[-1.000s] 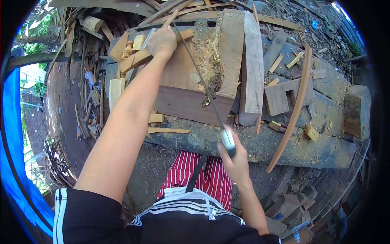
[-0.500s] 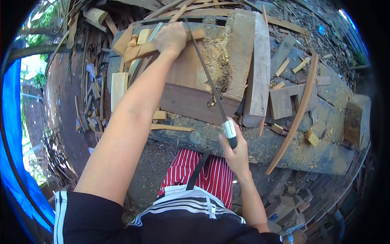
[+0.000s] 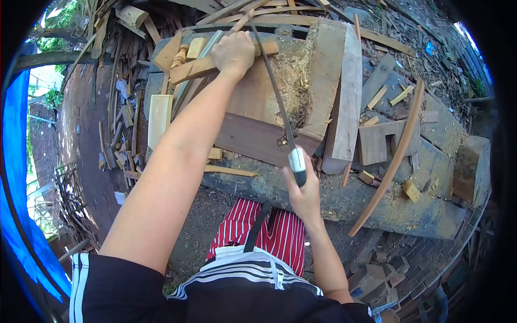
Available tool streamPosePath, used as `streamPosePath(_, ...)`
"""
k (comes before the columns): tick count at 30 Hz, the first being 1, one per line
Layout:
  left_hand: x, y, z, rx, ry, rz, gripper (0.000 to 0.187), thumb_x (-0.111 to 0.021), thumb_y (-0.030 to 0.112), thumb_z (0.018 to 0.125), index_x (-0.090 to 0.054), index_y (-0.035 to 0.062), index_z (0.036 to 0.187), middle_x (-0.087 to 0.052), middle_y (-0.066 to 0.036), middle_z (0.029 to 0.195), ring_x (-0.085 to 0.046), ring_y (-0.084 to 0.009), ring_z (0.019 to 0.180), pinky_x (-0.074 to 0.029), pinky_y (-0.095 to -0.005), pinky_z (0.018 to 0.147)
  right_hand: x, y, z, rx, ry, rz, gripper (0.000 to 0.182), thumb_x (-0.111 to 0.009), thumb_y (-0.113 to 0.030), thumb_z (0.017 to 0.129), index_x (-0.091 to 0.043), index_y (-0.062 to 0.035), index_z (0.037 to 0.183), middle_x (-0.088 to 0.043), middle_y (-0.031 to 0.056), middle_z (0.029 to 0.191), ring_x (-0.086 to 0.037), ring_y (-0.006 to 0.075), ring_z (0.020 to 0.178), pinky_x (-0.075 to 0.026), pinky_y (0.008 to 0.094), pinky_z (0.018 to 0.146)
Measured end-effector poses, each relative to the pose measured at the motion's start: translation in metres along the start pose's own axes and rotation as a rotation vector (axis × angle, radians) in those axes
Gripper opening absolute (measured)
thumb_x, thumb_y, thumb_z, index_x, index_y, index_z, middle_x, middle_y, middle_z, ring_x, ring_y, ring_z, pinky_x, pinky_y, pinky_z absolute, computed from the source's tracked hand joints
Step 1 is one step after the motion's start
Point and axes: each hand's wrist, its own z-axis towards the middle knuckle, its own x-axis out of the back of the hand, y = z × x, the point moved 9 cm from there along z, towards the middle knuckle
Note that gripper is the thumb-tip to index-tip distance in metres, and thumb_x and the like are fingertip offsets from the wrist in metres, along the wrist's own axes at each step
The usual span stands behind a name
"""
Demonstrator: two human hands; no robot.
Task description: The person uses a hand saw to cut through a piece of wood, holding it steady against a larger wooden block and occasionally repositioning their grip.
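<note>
My right hand (image 3: 306, 195) is closed round the white and dark handle of a hand saw (image 3: 278, 99). Its long thin blade points up and away, and its far end lies by a thin wooden strip (image 3: 243, 21). My left hand (image 3: 233, 52) is closed over a short wooden bar (image 3: 195, 68) and the near end of the strip, pressing them at the far side of a large wood block (image 3: 250, 134). Sawdust and shavings (image 3: 296, 75) cover part of the block's top.
A grey squared beam (image 3: 347, 102) stands right of the block. Further right are a curved strip (image 3: 390, 161), a notched piece (image 3: 373, 144) and a big block (image 3: 472, 169). A pale block (image 3: 159, 119) lies left. Scrap wood surrounds the worn bench (image 3: 258, 185).
The saw and my right hand have shifted slightly, relative to the block, toward the left. The whole view has moved a little; my left hand keeps its hold.
</note>
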Motion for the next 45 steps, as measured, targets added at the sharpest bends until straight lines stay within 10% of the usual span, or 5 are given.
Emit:
streamPosePath(8, -0.008, -0.001, 0.002, -0.047, -0.028, -0.009, 0.044, -0.041, 0.04, 0.101, -0.074, 0.0107, 0.099, -0.073, -0.016, 0.092, -0.071, -0.0377, 0.088, -0.055, -0.0499, 0.078, -0.031, -0.016, 0.091, -0.011, 0.008, 0.014, 0.05, -0.06, -0.017, 0.095, -0.046, -0.0057, 0.142, -0.065, 0.0251, 0.119, -0.067, 0.0328, 0.11, -0.051, 0.041, 0.09)
streamPosePath(14, 0.001, -0.006, -0.001, -0.01, 0.035, 0.028, 0.044, -0.042, 0.037, 0.101, -0.075, 0.0104, 0.089, -0.074, -0.012, 0.09, -0.072, -0.0318, 0.086, -0.054, -0.0465, 0.078, 0.004, 0.02, -0.032, 0.053, -0.006, 0.011, 0.051, -0.059, -0.017, 0.096, -0.045, -0.0072, 0.144, -0.064, 0.0223, 0.127, -0.063, 0.0338, 0.119, -0.048, 0.0398, 0.098)
streamPosePath(20, 0.001, 0.004, -0.001, -0.044, 0.035, 0.009, 0.044, -0.043, 0.037, 0.101, -0.075, 0.0092, 0.091, -0.074, -0.013, 0.09, -0.072, -0.0332, 0.085, -0.055, -0.046, 0.079, -0.028, -0.007, 0.092, 0.005, -0.009, 0.029, 0.049, -0.061, -0.019, 0.096, -0.047, -0.007, 0.141, -0.065, 0.0256, 0.119, -0.064, 0.0377, 0.115, -0.049, 0.0418, 0.093)
streamPosePath(29, -0.001, 0.001, 0.0, -0.043, 0.046, 0.006, 0.043, -0.043, 0.037, 0.1, -0.075, 0.0094, 0.09, -0.074, -0.015, 0.09, -0.071, -0.0351, 0.085, -0.054, -0.0479, 0.079, 0.009, 0.004, -0.03, -0.066, -0.06, -0.005, 0.052, -0.06, -0.01, 0.094, -0.046, -0.0096, 0.145, -0.063, 0.022, 0.128, -0.061, 0.0348, 0.122, -0.047, 0.04, 0.101)
streamPosePath(45, -0.002, 0.002, -0.001, -0.016, 0.039, -0.032, 0.039, -0.047, 0.036, 0.099, -0.075, 0.011, 0.086, -0.074, -0.01, 0.089, -0.07, -0.0286, 0.087, -0.052, -0.0447, 0.081, -0.036, -0.011, 0.083, -0.001, 0.055, -0.037, 0.057, -0.061, -0.016, 0.094, -0.042, -0.0049, 0.146, -0.062, 0.0266, 0.128, -0.059, 0.0385, 0.124, -0.046, 0.0422, 0.101)
